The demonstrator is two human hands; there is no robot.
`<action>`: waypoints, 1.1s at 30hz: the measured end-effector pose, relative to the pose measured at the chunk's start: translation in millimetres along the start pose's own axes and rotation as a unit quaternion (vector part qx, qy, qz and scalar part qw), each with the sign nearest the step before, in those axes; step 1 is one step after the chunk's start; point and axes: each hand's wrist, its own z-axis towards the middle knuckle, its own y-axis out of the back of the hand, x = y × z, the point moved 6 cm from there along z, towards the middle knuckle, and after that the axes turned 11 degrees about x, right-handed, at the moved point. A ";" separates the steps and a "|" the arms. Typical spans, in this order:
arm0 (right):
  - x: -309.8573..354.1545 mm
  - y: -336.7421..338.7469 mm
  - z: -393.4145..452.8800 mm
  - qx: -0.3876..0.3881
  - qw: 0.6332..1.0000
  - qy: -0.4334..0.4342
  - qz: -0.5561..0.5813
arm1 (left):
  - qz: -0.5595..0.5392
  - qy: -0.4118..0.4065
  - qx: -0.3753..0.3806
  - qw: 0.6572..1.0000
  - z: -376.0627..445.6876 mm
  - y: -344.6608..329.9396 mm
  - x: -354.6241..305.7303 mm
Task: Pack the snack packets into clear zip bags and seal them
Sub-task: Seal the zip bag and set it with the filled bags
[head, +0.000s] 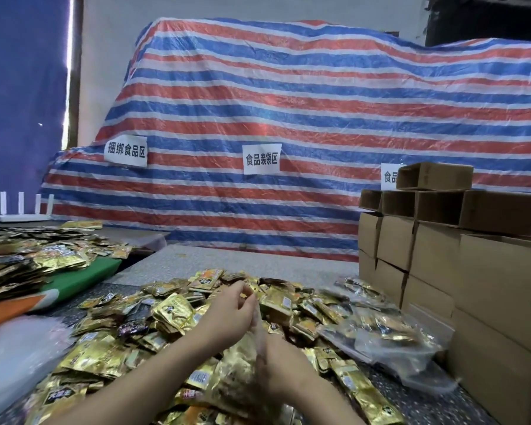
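A clear zip bag (pixel 242 372) with gold snack packets inside is held above the heap of loose snack packets (pixel 178 314) on the table. The left hand (pixel 232 312) pinches its top edge; the right hand (pixel 276 357) grips its side. Filled bags (pixel 380 329) and cardboard boxes (pixel 472 271) stand at the right.

Third paper sign (pixel 390 177) half behind cardboard boxes (pixel 436 176) — motion-blurred zip bag (pixel 246 372) in both hands' grip.
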 end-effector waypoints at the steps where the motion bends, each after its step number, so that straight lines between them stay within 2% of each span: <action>1: 0.2 -5.8 3.2 -0.001 1.000 0.008 0.019 | 0.002 0.004 0.010 1.000 2.2 -1.3 3.7; 4: -1.3 -16.4 5.6 0.014 0.997 0.016 0.068 | 0.015 0.007 0.029 0.999 7.3 -5.0 14.7; 9: 1.3 -23.8 11.9 0.036 0.995 0.026 0.087 | -0.003 0.030 0.046 0.998 10.7 -12.2 39.6; 15: -3.8 -38.1 13.4 0.065 0.998 0.016 0.006 | 0.016 -0.004 0.063 0.998 4.8 -21.2 64.6; 19: 5.4 -30.8 8.1 0.007 0.996 0.058 0.065 | -0.043 -0.047 0.013 0.998 -2.0 -16.5 69.3; 22: 12.2 -22.8 3.9 0.003 0.995 0.061 0.073 | -0.120 -0.057 -0.022 0.991 -7.5 -9.4 66.6; 28: -4.3 3.6 -19.8 -0.010 0.971 0.041 0.235 | -0.223 -0.055 -0.023 0.973 -25.3 15.2 68.9; 30: -23.5 32.4 -27.2 -0.057 0.960 0.013 0.274 | -0.221 -0.050 -0.020 0.974 -30.2 26.7 74.8; 33: -66.3 87.3 -28.7 -0.157 0.950 -0.043 0.268 | -0.163 -0.032 -0.047 0.985 -25.0 40.0 90.4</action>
